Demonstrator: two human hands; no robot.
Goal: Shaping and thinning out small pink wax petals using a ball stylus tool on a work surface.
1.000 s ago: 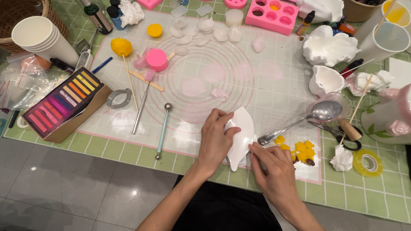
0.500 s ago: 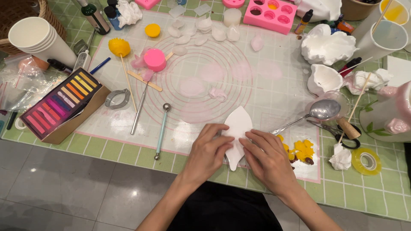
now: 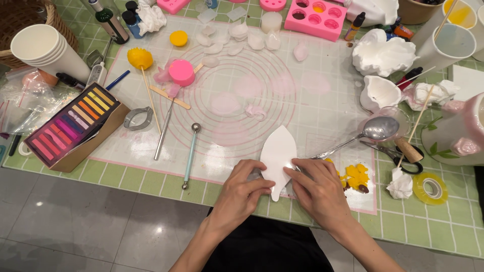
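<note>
Far to my left, a stack of white paper cups (image 3: 44, 49) is lying on the green-checked bench (image 3: 443, 221), and nearer me an open cardboard box of coloured pastel sticks (image 3: 75, 126) is sitting at an angle. Just right of it, a metal leaf-shaped cutter (image 3: 137, 119) and a teal-handled ball tool (image 3: 189, 156) are resting on the translucent silicone mat with pink rings (image 3: 282, 90). My left hand (image 3: 241, 194) is pressing its fingertips on the left edge of the white leaf-shaped sheet of soft clay (image 3: 277, 158), which is lying flat at the mat's near edge, pointed tip away from me. My right hand (image 3: 318, 189) is pinching the sheet's right edge. Further right, a metal spoon (image 3: 360, 137), yellow clay flowers (image 3: 355, 176) and a roll of clear tape (image 3: 430, 188) are lying.
</note>
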